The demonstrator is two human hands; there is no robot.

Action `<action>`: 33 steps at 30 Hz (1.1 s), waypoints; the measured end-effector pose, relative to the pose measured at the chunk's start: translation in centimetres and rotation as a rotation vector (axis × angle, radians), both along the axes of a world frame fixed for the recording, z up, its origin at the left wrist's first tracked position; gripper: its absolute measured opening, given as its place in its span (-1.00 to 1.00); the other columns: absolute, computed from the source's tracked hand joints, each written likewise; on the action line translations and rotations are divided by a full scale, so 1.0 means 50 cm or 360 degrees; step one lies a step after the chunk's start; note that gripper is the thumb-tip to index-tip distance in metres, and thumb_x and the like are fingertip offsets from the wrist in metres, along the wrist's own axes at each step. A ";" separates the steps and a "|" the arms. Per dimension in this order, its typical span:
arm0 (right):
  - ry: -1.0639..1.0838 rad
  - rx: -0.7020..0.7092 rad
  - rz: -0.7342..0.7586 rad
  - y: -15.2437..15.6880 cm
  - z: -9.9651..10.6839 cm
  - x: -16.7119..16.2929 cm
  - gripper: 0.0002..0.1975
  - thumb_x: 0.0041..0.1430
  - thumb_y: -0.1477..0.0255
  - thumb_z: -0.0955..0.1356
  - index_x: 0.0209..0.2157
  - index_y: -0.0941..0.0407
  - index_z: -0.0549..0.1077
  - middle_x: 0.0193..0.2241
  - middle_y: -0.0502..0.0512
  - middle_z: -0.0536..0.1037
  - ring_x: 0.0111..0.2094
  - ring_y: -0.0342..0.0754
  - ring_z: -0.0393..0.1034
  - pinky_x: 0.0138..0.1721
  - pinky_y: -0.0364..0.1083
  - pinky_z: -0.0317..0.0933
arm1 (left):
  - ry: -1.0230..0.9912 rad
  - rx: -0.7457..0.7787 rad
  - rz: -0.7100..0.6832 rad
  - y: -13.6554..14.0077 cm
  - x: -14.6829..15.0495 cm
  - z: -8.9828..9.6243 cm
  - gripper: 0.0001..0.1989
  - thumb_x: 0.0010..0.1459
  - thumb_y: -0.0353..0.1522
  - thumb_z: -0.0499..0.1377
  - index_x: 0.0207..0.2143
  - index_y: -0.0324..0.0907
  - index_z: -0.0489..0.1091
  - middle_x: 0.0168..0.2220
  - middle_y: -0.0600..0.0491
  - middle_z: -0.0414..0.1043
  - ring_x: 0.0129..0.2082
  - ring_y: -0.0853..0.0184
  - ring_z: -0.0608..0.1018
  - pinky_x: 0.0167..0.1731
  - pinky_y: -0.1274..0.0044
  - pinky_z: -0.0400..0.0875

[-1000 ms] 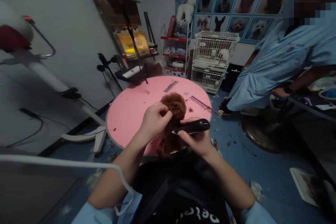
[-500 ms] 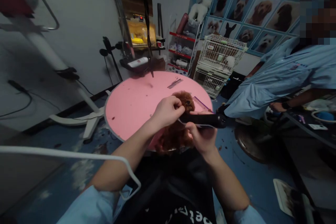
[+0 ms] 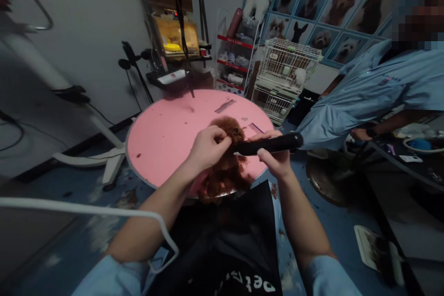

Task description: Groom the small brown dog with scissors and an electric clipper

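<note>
Between hands: brown dog (image 3: 227, 164)
Left hand (image 3: 208, 148): pinching its muzzle (image 3: 238, 135)
Right hand (image 3: 278, 159): gripping clipper (image 3: 272, 144)
Beyond hands: scissors (image 3: 225, 104), comb (image 3: 256, 127)

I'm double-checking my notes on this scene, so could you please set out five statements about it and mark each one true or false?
1. The right hand holds a long, black, rounded clipper. True.
2. Slim grey metal scissors lie on the round pink tabletop. True.
3. The left hand lies flat on the tabletop. False: its fingers are at the face of the curly reddish-brown dog.
4. The straight, purple-edged comb lies on the floor. False: the comb lies on the tabletop.
5. White wire cages stand beyond the tabletop. True.
</note>
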State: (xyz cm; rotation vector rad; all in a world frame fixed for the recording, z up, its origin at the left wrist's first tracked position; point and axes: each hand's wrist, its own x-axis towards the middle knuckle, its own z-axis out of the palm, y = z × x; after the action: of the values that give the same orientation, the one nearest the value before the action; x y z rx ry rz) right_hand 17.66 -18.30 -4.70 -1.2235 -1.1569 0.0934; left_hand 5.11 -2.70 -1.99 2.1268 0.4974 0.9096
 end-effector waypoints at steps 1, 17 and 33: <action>-0.0053 -0.0067 0.0060 0.011 0.005 0.009 -0.69 0.09 0.21 0.44 -0.20 0.02 0.36 -0.24 0.10 0.57 -0.24 0.02 0.50 -0.26 0.01 0.42 | -0.0031 0.0003 0.0008 0.000 0.001 -0.001 -0.82 -0.02 -0.36 0.13 -0.64 -0.20 0.33 -0.57 0.11 0.34 -0.55 0.44 0.34 -0.49 0.54 0.20; -0.0003 -0.0049 -0.0106 0.020 -0.007 -0.016 -0.81 0.07 0.32 0.44 -0.27 0.03 0.44 -0.33 0.02 0.56 -0.27 -0.01 0.50 -0.21 0.01 0.43 | -0.0122 0.0003 0.0006 -0.024 -0.001 0.011 -0.82 -0.05 -0.42 0.12 -0.67 -0.19 0.26 -0.61 0.14 0.27 -0.57 0.46 0.30 -0.52 0.56 0.19; -0.0590 0.0156 -0.0357 -0.021 -0.148 -0.102 -0.65 0.12 0.28 0.41 -0.10 0.01 0.26 -0.22 0.16 0.61 -0.20 0.05 0.58 -0.25 0.04 0.50 | -0.0120 0.0003 -0.0015 -0.030 -0.003 0.021 -0.81 -0.05 -0.41 0.11 -0.68 -0.20 0.26 -0.61 0.13 0.26 -0.57 0.47 0.28 -0.51 0.55 0.17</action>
State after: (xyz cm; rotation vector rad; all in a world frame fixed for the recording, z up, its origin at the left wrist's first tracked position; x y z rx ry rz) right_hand 12.58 -19.37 -12.08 -1.3077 -1.3143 -0.3689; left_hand 4.97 -4.22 -0.93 2.0865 0.4476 0.9812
